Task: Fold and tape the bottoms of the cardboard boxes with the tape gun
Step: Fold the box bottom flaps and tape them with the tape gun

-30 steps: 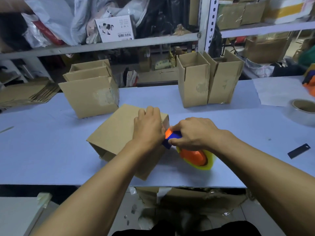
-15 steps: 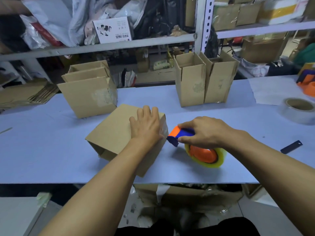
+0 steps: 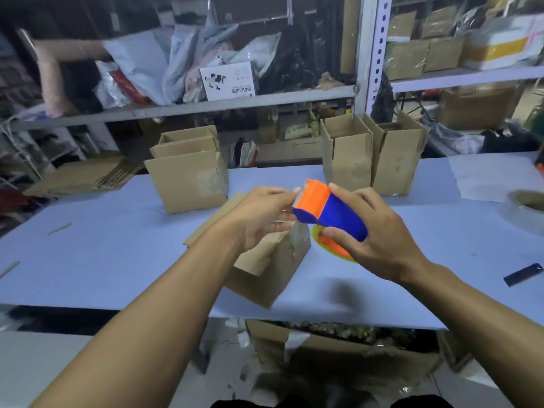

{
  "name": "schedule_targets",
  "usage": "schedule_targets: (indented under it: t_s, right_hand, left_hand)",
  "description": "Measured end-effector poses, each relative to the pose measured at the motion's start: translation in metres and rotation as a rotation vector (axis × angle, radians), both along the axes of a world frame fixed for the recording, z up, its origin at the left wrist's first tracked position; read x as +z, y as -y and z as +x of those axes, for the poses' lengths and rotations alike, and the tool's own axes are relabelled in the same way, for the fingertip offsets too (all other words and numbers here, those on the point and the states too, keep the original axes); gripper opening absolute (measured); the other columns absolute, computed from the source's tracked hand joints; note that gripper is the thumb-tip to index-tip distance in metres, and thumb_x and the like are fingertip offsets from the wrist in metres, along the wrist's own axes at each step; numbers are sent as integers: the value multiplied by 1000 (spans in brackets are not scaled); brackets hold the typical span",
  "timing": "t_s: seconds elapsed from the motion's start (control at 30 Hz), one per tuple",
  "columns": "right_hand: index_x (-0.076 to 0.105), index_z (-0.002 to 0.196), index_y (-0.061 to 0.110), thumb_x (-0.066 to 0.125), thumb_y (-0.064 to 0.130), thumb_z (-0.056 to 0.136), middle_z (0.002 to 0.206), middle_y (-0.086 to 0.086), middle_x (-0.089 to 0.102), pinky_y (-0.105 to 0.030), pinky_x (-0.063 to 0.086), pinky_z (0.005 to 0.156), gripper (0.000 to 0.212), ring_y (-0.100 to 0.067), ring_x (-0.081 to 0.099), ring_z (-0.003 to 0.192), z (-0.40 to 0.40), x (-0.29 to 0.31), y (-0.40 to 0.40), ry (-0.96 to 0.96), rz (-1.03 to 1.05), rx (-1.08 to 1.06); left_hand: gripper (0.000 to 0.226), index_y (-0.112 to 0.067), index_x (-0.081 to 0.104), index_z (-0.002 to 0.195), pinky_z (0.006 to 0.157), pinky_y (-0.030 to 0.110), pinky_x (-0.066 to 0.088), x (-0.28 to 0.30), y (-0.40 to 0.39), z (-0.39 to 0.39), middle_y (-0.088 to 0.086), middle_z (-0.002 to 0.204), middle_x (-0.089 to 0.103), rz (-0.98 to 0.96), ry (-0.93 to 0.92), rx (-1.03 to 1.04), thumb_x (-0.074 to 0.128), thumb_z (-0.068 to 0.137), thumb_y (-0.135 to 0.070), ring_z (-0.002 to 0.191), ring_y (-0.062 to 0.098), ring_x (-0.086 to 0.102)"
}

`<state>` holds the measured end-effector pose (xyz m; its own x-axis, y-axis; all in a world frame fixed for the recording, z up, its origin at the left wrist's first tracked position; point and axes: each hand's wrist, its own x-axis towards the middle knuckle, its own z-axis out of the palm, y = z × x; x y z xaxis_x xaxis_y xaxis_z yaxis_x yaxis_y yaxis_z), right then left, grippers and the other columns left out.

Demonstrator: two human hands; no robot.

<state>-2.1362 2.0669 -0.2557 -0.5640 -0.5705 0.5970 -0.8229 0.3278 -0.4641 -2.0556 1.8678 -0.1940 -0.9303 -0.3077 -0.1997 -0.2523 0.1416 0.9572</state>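
We see the right hand lifted above the bench, its grip wrapped round the blue body of the tape gun, thumb on the near side and fingers over the top, with the orange head pointing left and the yellow-rimmed orange roll showing below the palm. The left hand is raised to meet it, its grip narrow, fingertips pinched at the toothed edge of the orange head; we take it to be holding the loose end of the tape, though the blur keeps us from seeing the tape itself. Beneath both hands the cardboard box lies tipped on the bench near its front edge, neither hand touching it, with a strip of clear tape glinting on its upper right corner. Behind it to the left stands a wider open box, and to the right two taller open boxes stand side by side, touching. A spare roll of tape sits at the far right edge, and a small dark flat piece lies on the bench near the right forearm. Flattened cardboard is stacked at the far left.
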Motion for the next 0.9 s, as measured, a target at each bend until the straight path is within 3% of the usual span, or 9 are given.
schedule_targets:
  t_s: [0.13,0.37,0.53,0.7,0.8,0.9]
  right_hand:
    - [40,146,36,58,60,85,115,8,47,-39,52,70,68,-14,53,92,1,4,3,-18,48,12]
    - [31,144,50,60,57,82,111,10,48,-35,48,74,69,-19,56,91,3,12,13,17,238,5]
    - [35,145,48,52,52,77,102,7,55,-36,48,78,70,-18,55,94,2,-8,-7,73,344,35]
    - [36,144,50,56,52,80,97,13,50,-34,47,75,67,-17,54,91,1,-21,-11,76,397,0]
    - [35,143,52,59,49,84,98,13,50,-34,47,76,64,-16,54,92,3,-22,-12,71,424,-2]
    - [31,146,52,55,51,87,104,11,52,-29,42,72,64,-16,54,95,6,-23,-8,28,495,-2]
  left_hand:
    - [24,-15,65,74,63,28,47,0,3,4,1,74,66,-84,-42,83,55,96,-16,71,14,60]
    - [22,-7,66,74,56,22,51,-3,9,-4,7,68,58,-351,-10,192,58,94,-11,62,15,53]
    - [22,-2,67,79,64,32,55,-16,53,5,6,71,57,-433,17,322,63,95,-16,69,20,53]
    - [32,-8,66,67,56,26,36,-36,59,12,-1,61,59,-724,35,211,62,94,-24,60,13,51]
    - [31,-7,66,69,58,28,37,-40,60,9,-1,67,62,-897,26,179,60,94,-24,69,19,56]
    - [26,-7,65,79,65,33,40,-47,54,9,6,80,66,-1242,24,103,54,95,-26,81,28,57]
